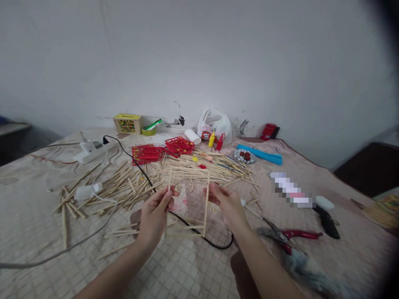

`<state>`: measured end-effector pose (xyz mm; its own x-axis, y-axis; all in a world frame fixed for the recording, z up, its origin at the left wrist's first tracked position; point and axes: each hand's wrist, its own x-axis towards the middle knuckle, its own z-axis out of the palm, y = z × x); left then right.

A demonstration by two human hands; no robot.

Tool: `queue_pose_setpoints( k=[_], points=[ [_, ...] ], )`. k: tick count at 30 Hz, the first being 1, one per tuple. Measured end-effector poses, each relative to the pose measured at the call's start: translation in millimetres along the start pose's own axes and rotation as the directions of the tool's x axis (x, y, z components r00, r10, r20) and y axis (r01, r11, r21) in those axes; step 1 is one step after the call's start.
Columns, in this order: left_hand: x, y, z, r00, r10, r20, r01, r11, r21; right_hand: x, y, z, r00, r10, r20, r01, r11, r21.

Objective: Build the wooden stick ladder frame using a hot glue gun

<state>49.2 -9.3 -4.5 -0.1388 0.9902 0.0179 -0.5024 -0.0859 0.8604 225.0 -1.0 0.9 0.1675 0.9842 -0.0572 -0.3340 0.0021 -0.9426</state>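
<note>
A small frame of thin wooden sticks is held up between my two hands, its two uprights joined by crosspieces low down. My left hand pinches the left upright between thumb and fingers. On the other side, my right hand has its fingers closed on the right upright. Behind the frame lies a wide heap of loose wooden sticks. More sticks are scattered to the left, and a black cable runs beneath the frame.
Red-handled pruning shears lie at right, near a black-handled tool. Red stick pieces, paint bottles, a white plastic bag and a foil dish stand further back. A power strip sits left.
</note>
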Motion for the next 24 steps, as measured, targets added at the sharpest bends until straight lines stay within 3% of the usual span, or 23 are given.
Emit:
queue_pose_setpoints(
  k=[3,7,11,17,20,24],
  points=[
    [4,2,-3.9,0.999,0.042,0.012,-0.042,0.999,0.019,6,-14,-18,0.997,-0.003,-0.071,-0.007,0.989,-0.151],
    [10,4,-8.2,0.997,0.061,0.039,-0.062,0.998,0.021,-2,-22,-55,0.975,-0.153,-0.159,0.061,0.880,-0.470],
    [13,7,-10.4,0.994,0.075,0.075,-0.075,0.997,0.008,-22,-5,-79,0.977,-0.139,-0.165,-0.035,0.652,-0.757],
    [14,9,-12.5,0.989,0.090,0.114,-0.099,0.992,0.078,-26,19,-76,0.973,-0.130,-0.191,-0.145,0.304,-0.942],
    [14,13,-11.7,0.988,0.078,0.131,-0.087,0.995,0.058,-21,21,-73,0.969,-0.168,-0.179,-0.128,0.274,-0.953],
    [12,22,-9.8,0.987,0.076,0.143,-0.081,0.996,0.027,-24,17,-74,0.951,-0.241,-0.193,-0.110,0.322,-0.940]
  ],
)
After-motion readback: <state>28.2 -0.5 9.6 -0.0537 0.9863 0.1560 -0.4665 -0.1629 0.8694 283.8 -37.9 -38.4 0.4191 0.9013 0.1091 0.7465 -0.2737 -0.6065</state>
